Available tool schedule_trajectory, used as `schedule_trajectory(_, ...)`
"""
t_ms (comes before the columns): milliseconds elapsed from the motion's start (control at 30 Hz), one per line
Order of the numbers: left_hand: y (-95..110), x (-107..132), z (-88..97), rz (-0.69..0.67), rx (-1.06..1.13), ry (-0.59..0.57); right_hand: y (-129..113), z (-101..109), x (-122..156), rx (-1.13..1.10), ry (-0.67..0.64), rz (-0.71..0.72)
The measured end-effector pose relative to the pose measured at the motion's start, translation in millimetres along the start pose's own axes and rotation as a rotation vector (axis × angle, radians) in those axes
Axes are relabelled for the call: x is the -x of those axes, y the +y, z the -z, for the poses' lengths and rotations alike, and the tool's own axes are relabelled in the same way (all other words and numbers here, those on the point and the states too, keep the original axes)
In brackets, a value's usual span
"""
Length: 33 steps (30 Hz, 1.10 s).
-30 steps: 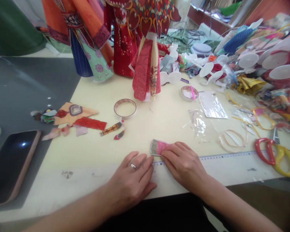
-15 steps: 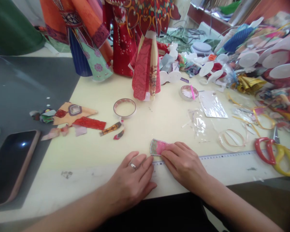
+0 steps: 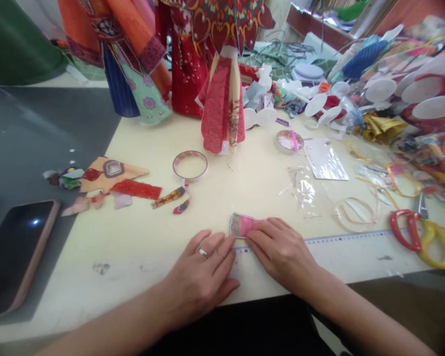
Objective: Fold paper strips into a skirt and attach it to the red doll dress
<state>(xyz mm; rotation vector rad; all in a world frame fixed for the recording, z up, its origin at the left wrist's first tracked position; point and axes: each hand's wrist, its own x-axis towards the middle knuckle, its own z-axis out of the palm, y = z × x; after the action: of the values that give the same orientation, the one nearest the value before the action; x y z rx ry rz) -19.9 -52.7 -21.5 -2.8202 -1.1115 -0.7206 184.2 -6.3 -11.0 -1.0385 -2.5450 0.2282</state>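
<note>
A small pink and green patterned fabric piece [image 3: 241, 226], edged with a row of pale beads, lies on the cream tabletop by a long clear ruler [image 3: 346, 239]. My right hand [image 3: 282, 247] has its fingers closed over the right end of this piece and covers that part. With fingers stretched out, my left hand [image 3: 205, 272] rests on the ruler, its index fingertip at the lower left corner of the piece. A silver ring [image 3: 202, 252] is on one of its fingers.
Fabric scraps [image 3: 135, 189] and a phone [image 3: 18, 252] lie to the left. Tape rolls [image 3: 190, 165] and costumed figures [image 3: 222, 113] stand beyond my hands. Scissors [image 3: 406, 230], ribbon loops [image 3: 356, 215] and a plastic bag [image 3: 306, 190] are on the right, before a heap of doll parts [image 3: 422, 89].
</note>
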Motion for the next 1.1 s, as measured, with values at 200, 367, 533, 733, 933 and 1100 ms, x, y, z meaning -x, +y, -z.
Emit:
schedule_trajectory(200,-0.7,0.2,-0.4,0.000,0.009,-0.014,1.2,0.6,1.3,-0.019,-0.013,-0.006)
schedule_trajectory(367,-1.3,0.8,-1.9,0.006,0.011,-0.008,1.1,0.6,2.0,-0.047,0.002,-0.014)
schedule_trajectory(533,-0.9,0.7,-1.5,-0.001,0.015,-0.002,1.8,1.8,3.7,-0.048,0.011,-0.016)
schedule_trajectory(733,-0.5,1.1,-0.8,0.004,0.021,-0.018,3.7,2.7,4.3,-0.014,0.025,-0.007)
schedule_trajectory(933,-1.2,1.6,-1.8,-0.004,0.017,-0.018,5.4,3.8,6.1,-0.019,0.022,-0.013)
schedule_trajectory(1100,-1.2,1.4,-2.2,-0.007,0.026,-0.013,5.5,4.5,8.5,-0.029,0.039,-0.030)
